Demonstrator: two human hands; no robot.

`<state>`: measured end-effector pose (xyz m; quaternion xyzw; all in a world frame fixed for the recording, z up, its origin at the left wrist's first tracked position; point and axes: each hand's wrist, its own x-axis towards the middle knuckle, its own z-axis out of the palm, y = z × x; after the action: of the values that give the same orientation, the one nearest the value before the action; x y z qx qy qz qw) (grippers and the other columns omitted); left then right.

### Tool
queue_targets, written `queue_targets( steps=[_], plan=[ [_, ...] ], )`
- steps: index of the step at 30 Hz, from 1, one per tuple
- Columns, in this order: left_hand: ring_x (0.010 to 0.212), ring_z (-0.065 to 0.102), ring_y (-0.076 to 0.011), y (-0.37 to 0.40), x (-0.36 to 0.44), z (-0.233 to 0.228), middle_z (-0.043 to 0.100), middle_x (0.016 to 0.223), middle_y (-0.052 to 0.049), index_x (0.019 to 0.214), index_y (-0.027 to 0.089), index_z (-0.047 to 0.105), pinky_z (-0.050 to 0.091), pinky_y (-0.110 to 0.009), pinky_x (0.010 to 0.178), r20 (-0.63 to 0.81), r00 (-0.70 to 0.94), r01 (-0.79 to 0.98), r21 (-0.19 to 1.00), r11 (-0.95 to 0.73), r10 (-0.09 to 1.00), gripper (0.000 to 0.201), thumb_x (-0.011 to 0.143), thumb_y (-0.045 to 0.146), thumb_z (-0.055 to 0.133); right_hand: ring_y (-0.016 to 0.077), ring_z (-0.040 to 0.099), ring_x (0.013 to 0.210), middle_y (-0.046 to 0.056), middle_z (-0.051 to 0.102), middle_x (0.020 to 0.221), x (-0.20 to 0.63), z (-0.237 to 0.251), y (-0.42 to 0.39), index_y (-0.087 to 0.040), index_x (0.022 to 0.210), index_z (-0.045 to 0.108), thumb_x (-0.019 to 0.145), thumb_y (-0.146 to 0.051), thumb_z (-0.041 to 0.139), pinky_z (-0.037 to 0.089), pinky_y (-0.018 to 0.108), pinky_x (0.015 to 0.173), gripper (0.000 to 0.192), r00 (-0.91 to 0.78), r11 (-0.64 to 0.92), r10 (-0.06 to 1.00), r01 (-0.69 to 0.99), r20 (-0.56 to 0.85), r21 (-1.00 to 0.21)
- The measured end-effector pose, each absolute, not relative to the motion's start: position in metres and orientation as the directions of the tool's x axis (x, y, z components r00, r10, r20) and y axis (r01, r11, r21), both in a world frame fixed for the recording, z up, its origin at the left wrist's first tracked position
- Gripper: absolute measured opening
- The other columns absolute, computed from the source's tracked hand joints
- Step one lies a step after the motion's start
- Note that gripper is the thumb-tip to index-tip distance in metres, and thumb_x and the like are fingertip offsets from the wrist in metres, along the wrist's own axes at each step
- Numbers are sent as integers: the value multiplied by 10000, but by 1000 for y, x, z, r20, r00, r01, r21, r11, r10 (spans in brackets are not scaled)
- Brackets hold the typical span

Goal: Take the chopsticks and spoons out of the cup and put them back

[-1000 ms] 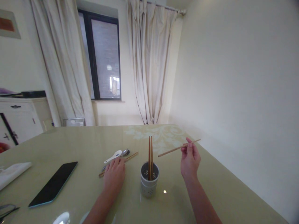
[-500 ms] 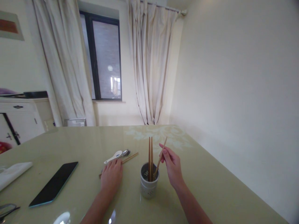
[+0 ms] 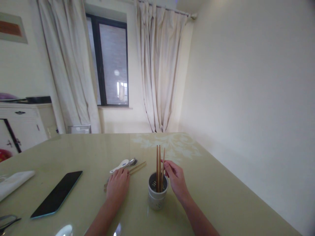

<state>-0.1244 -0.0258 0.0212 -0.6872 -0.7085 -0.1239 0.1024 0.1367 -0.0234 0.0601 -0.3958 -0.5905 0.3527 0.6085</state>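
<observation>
Probably a home: curtains [image 3: 162,65], cabinet [image 3: 27,126].

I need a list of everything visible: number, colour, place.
Table: 1, greenish, foreground.
Cup: 1, grey, on table.
Brown chopsticks: 2+, brown, in cup.
Light chopstick: 1, tan, in cup.
Loose chopsticks: 2+, tan, left of cup.
Spoon: 1, white, beside loose chopsticks.
Metal cutlery: unclear, silver, beside spoon.
Flat device: 1, black, table's left.
Flat object: 1, white, left edge.
Thin object: 1, dark, lower left.
Unclear object: 1, red, left edge.
Cabinet: 1, white, far left.
Window: 1, dark, background.
Curtains: 2, cream, beside window.
Picture: 1, reddish, upper left.
Left hand: 1, over loose chopsticks.
Right hand: 1, gripping light chopstick.
</observation>
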Motion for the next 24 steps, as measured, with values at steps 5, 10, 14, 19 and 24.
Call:
queue_targets(
  steps=[5, 10, 14, 19, 24],
  plan=[
    [1162, 679, -305, -27, -125, 21, 762, 1168, -125, 1051, 187, 764, 504, -422, 997, 334, -23, 999, 50, 6, 942, 318, 1053, 217, 447, 171, 549, 651, 24, 657, 711, 134, 57, -25, -173, 936, 845, 920, -678, 701, 432, 281, 603, 526, 41, 418, 907, 27, 419, -908],
    [1160, 682, -304, -26, -122, 19, 759, 1161, -136, 1015, 183, 720, 497, -422, 1007, 353, -26, 992, 125, -20, 935, 301, 1040, 202, 421, 178, 567, 658, 30, 658, 693, 129, 54, -25, -170, 813, 802, 892, -735, 698, 446, 276, 605, 579, 82, 402, 913, -12, 400, -916],
    [1008, 732, -270, -27, -99, 13, 765, 1033, -99, 982, 222, 637, 535, -397, 927, 352, -9, 862, 477, -171, 936, 266, 1048, 277, 386, 176, 567, 627, 24, 645, 677, 124, 40, -20, -169, 811, 782, 868, -802, 669, 445, 271, 575, 645, 195, 344, 926, -87, 323, -935],
    [941, 731, -252, -38, -67, 17, 762, 1021, -70, 1002, 255, 625, 553, -380, 859, 370, 39, 577, 750, -324, 928, 266, 1030, 384, 395, 159, 521, 559, -1, 606, 586, 117, 21, -10, -168, 657, 701, 808, -824, 711, 415, 273, 542, 673, 25, 223, 975, -140, 222, -965],
    [948, 724, -249, -45, -71, 27, 770, 1023, -85, 991, 246, 683, 567, -377, 869, 393, 157, 494, 763, -416, 906, 241, 976, 362, 472, 178, 600, 587, 20, 688, 614, 116, 20, -4, -164, 689, 752, 710, -768, 827, 471, 284, 581, 609, -56, 182, 980, -170, 193, -968]
  ],
)
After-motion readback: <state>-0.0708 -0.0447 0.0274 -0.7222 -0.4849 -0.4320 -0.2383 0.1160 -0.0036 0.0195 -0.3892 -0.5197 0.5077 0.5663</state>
